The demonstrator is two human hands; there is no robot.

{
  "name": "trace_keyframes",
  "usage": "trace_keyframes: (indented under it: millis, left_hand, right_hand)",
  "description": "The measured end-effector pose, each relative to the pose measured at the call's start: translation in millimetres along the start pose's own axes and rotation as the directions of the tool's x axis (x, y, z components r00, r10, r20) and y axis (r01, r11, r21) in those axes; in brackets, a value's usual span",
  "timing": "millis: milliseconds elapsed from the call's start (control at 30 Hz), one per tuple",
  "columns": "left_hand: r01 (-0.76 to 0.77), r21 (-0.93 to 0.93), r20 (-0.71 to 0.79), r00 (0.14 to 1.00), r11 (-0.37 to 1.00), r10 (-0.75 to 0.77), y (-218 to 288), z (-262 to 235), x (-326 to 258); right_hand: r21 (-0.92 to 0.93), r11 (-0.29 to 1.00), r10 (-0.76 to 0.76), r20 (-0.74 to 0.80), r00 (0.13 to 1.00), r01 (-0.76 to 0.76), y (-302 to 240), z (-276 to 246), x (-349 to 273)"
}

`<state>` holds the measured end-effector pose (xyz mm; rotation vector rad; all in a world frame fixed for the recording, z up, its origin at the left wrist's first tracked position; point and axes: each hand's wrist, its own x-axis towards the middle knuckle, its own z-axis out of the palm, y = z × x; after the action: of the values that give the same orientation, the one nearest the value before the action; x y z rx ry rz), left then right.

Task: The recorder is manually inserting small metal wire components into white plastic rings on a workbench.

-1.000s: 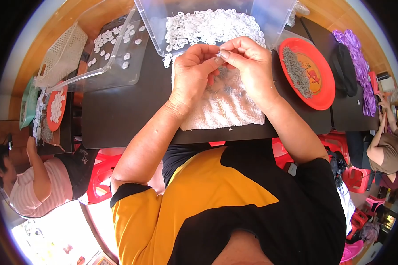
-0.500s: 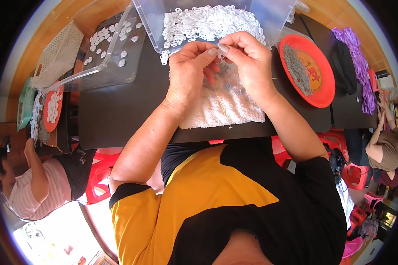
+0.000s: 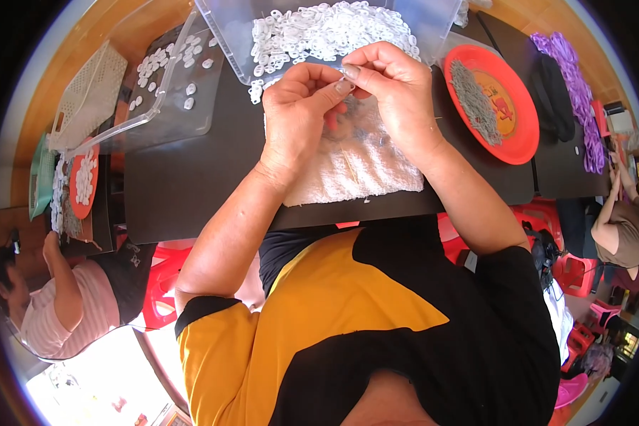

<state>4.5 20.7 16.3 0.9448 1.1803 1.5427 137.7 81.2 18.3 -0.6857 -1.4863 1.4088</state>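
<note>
My left hand [image 3: 299,106] and my right hand [image 3: 397,85] meet over a white towel [image 3: 348,174], thumbs and fingers pinched together at the tips. Between the fingertips sits a small white plastic piece [image 3: 347,81], mostly hidden by them. Just beyond my hands, a clear plastic bin [image 3: 220,42] holds a heap of similar white oval pieces [image 3: 326,32]. A few more lie at its near left corner. To the right, a red plate [image 3: 522,142] bears a pile of thin grey pieces [image 3: 472,99], too small to make out singly.
A clear lid or tray [image 3: 199,117] with scattered white pieces lies left, beside a white perforated basket [image 3: 89,99]. Purple ribbon-like strands [image 3: 579,106] and a black item [image 3: 552,106] lie far right. A person [image 3: 71,305] sits at left; another [image 3: 618,227] at right.
My fingertips have closed further over the white piece, which showed more plainly below the right thumb before. The view has shifted slightly, and both hands stay together over the towel.
</note>
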Motion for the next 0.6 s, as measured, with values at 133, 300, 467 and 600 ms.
trace_keyframes:
  millis: [133,300,467,600]
  left_hand:
    - [0.001,-0.001,-0.010,1.000,1.000,-0.001,0.2,-1.5,-0.8]
    - [0.022,-0.093,-0.042,0.999,0.995,-0.026,4.9,-6.7,1.2]
    - [0.000,-0.136,-0.044,0.999,0.991,-0.006,4.5,-6.0,2.0]
    - [-0.028,-0.127,-0.038,0.999,0.991,0.023,4.8,-5.6,1.5]
  right_hand:
    - [0.007,1.000,0.011,0.005,1.000,-0.011,-1.0,2.7,-1.6]
    - [-0.007,1.000,0.011,0.006,1.000,-0.011,-1.6,4.1,-3.7]
    - [-0.095,0.993,-0.069,0.052,0.996,0.073,4.8,3.6,-2.3]
    - [-0.129,0.986,-0.099,0.077,0.992,0.109,3.4,1.8,-2.5]
